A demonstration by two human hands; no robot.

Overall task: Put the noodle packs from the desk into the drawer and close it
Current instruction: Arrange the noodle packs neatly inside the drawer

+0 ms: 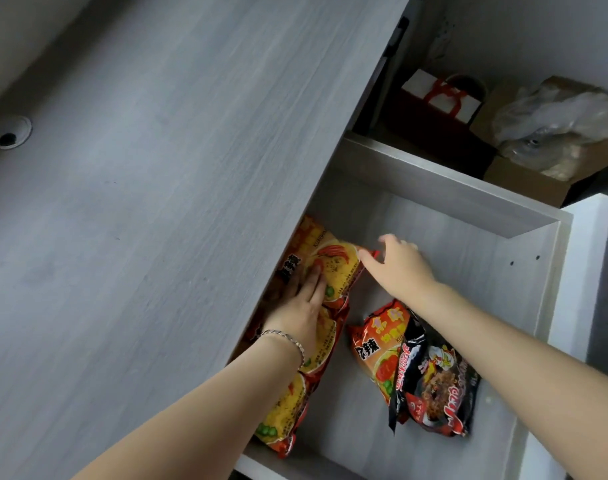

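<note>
The grey drawer [468, 216] stands pulled out under the desk top [157, 168]. A row of red and yellow noodle packs [333, 265] lies along the drawer's left side, partly under the desk edge. My left hand [302, 306] presses flat on the top pack, a bracelet on its wrist. My right hand [399, 265] pinches that pack's far right corner with thumb and fingertips. Further right on the drawer floor lie a red noodle pack [375, 348] and a black noodle pack [434, 386] overlapping it.
Beyond the drawer, a dark gift bag with red handles [444, 95] and a cardboard box holding crumpled plastic [552, 133] sit on the floor. A cable hole [9, 133] is at the desk top's left. The drawer's white front panel [572, 289] is at the right.
</note>
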